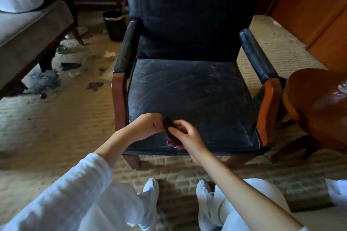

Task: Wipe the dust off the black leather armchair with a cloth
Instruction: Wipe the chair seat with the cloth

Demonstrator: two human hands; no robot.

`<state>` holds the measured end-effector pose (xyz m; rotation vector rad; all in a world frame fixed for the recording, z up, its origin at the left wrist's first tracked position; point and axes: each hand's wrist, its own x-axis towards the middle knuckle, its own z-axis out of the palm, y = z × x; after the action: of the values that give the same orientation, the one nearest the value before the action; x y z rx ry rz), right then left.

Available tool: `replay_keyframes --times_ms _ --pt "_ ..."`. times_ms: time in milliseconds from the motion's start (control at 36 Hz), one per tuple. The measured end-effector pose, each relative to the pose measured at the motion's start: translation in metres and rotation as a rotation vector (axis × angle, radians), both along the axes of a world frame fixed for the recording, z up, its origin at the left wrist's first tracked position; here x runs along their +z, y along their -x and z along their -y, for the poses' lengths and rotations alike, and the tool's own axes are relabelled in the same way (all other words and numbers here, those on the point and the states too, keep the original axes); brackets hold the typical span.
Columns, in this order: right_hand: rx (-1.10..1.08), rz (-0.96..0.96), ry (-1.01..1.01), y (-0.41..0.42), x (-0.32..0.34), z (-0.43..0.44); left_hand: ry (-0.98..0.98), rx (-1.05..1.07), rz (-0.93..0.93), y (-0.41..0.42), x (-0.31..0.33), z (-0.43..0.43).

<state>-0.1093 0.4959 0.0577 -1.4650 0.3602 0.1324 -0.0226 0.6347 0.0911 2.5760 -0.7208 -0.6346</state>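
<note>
A grey upholstered couch (32, 32) and a black cylindrical waste bin (114, 24) stand at left on a stained beige carpet (56, 127) as a person faces a black leather armchair (187, 90) with a wooden frame, its seat streaked with pale dust. Over the seat's front edge, toward its left corner, the left hand (150, 124) pinches the top of a small dark maroon cloth (169, 129) with curled fingers. The right hand (186, 135) closes thumb and fingers round the cloth's middle. Whether the cloth touches the leather cannot be told. It looks light, soft and limp, likely to bunch unless folded into a pad and pressed flat under the palm. The leather appears smooth and firm, so strokes should glide. Padded armrests bound the seat on both sides, and their bare wooden fronts are hard edges to work around. A round, glossy brown wooden table (315, 107) stands just beside the chair's right front, tightening the room there; the carpet at left lies more open.
</note>
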Motion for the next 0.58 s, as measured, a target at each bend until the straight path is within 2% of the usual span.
replay_keyframes --times_ms 56,139,194,361,472,583 --pt "-0.009 0.029 0.186 -0.005 -0.013 -0.006 0.021 0.105 0.019 -0.007 -0.013 -0.021" --pt "0.009 0.121 0.452 -0.010 -0.036 -0.013 0.067 0.368 0.067 -0.015 -0.030 -0.048" --pt "0.071 0.152 0.570 -0.013 -0.049 -0.023 0.025 0.468 0.066 -0.018 -0.042 -0.061" --pt "0.202 0.157 0.692 -0.030 -0.083 -0.069 -0.010 0.694 0.105 -0.011 -0.060 -0.098" --pt "0.234 0.150 0.728 -0.043 -0.096 -0.093 0.160 0.805 0.229 -0.006 -0.076 -0.113" --pt "0.245 0.148 0.762 -0.054 -0.107 -0.103 0.217 0.821 0.218 -0.010 -0.095 -0.118"
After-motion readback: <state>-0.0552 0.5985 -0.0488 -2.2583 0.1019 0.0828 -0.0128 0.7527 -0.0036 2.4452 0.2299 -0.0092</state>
